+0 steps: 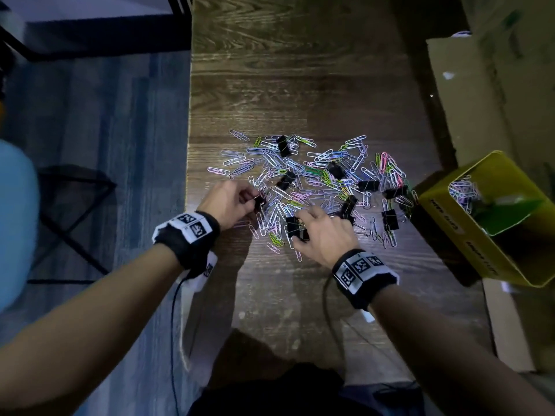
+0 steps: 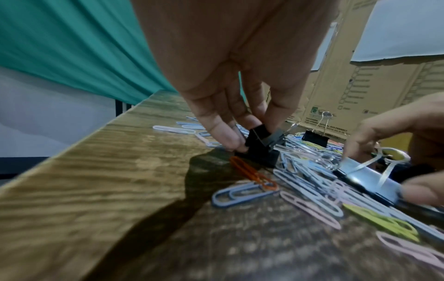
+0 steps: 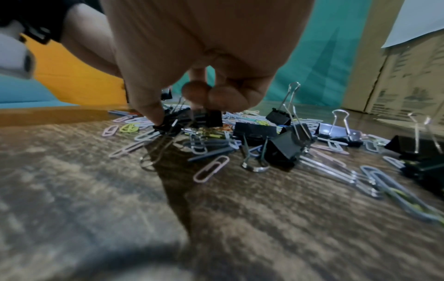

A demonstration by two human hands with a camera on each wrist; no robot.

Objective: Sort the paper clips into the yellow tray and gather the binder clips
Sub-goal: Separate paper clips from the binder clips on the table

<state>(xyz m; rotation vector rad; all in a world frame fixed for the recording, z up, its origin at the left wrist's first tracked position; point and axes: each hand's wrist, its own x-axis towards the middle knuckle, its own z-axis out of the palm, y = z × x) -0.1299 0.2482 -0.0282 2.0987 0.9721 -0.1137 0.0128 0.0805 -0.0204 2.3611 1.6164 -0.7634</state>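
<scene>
A heap of coloured paper clips (image 1: 315,175) mixed with black binder clips (image 1: 368,185) lies on the wooden table (image 1: 300,70). At the heap's left edge my left hand (image 1: 231,202) pinches a small black binder clip (image 2: 260,147) between thumb and fingers; the clip touches the table. My right hand (image 1: 321,232) grips a larger black binder clip (image 1: 295,231) at the heap's near edge, its wire handles (image 3: 158,150) hanging toward the table. The yellow tray (image 1: 444,211) stands at the right and holds some paper clips (image 1: 462,192).
Cardboard boxes (image 1: 480,94) stand along the table's right side, behind and beside the tray. The table's left edge (image 1: 189,163) runs just left of my left hand, with blue carpet (image 1: 105,115) and a black metal frame below. More binder clips (image 3: 281,150) lie right of my right hand.
</scene>
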